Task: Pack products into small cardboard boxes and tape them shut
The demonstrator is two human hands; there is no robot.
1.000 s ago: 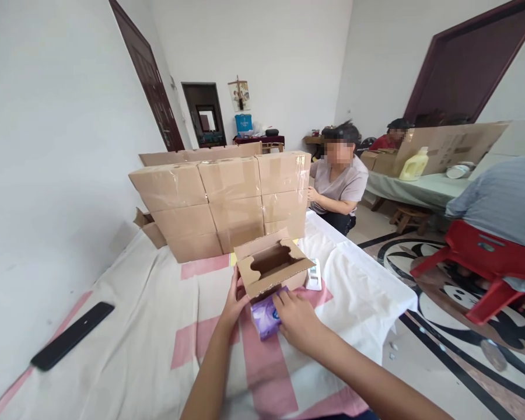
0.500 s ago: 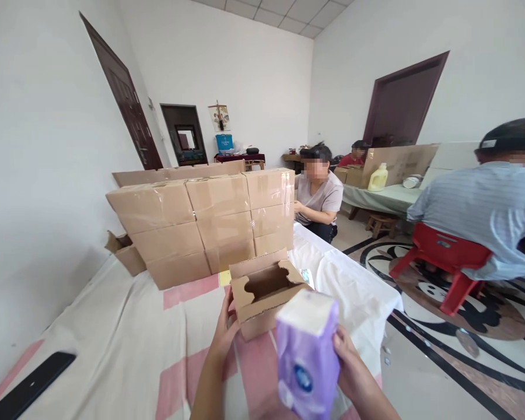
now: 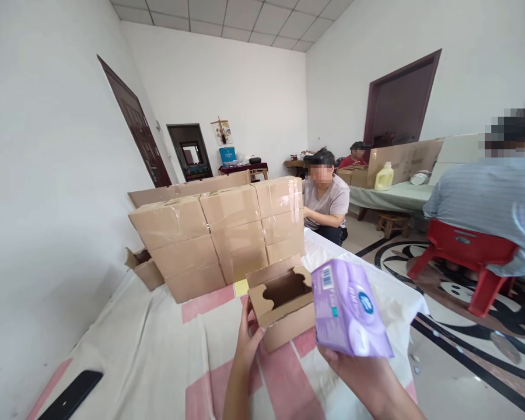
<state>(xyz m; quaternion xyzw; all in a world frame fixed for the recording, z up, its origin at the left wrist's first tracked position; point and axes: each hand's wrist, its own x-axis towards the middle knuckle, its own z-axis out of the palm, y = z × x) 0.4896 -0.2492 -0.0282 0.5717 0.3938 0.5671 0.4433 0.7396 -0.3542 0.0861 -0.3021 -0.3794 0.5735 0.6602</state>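
Note:
My right hand [image 3: 363, 376] holds a purple tissue pack [image 3: 347, 309] up in the air, tilted, to the right of a small open cardboard box [image 3: 284, 303]. A barcode shows on the pack's upper left corner. My left hand [image 3: 249, 338] grips the left side of the open box, thumb on its flap. The box stands on a white and pink cloth [image 3: 166, 361] over the table, its top flaps spread and its inside dark.
A wall of sealed cardboard boxes [image 3: 227, 233] stands behind the open box. A black phone [image 3: 72, 395] lies at the lower left. A seated person [image 3: 328, 198] works beyond the table. Another person sits on a red chair [image 3: 468, 256] at right. A yellow bottle [image 3: 384, 177] stands on a far table.
My right hand has lifted the purple pack off the cloth and turned it from upright to tilted, moving it right of the box. My left hand stays on the box.

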